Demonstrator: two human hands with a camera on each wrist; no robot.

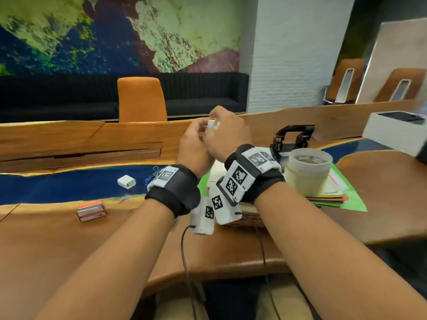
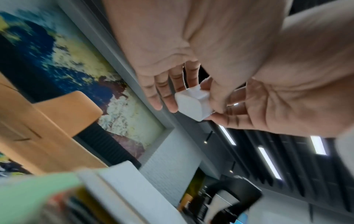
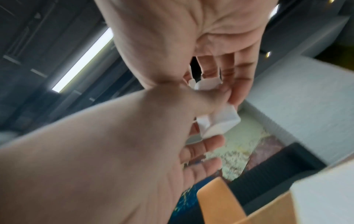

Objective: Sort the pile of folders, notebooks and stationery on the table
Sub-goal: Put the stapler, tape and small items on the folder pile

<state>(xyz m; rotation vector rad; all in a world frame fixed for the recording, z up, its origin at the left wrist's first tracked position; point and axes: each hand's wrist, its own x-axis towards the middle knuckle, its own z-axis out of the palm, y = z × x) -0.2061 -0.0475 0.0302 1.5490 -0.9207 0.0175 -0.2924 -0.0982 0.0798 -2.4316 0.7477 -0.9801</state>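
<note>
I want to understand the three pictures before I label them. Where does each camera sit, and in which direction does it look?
Head: worn on the head, looks forward and down over the table; both forearms, left hand and right hand show, raised around a small white box.
Left wrist: looks up along the palm toward the ceiling lights; both hands show.
Right wrist: looks up along the palm, also with both hands.
Shared: all three views show the white box; head and left wrist views show the orange chair.
</note>
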